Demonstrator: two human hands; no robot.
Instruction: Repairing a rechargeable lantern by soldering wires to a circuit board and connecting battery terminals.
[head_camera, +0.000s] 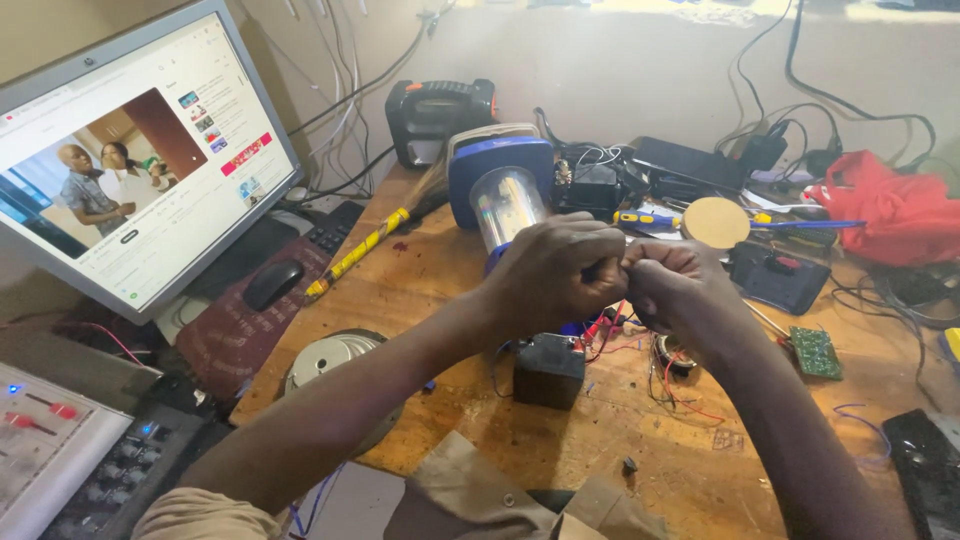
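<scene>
- The left hand (553, 272) and right hand (676, 283) are both closed tight, pinching something tiny between them; what it is cannot be seen.
- The thin red wires (678, 392) below may snag and snap.
- The small black battery (549, 369) could get knocked off the wooden table (440, 280).

Bare forearms, a short tan sleeve (205, 512) at the left shoulder.

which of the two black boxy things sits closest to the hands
The small black battery block directly below the hands; the black radio stands far back by the wall.
</scene>
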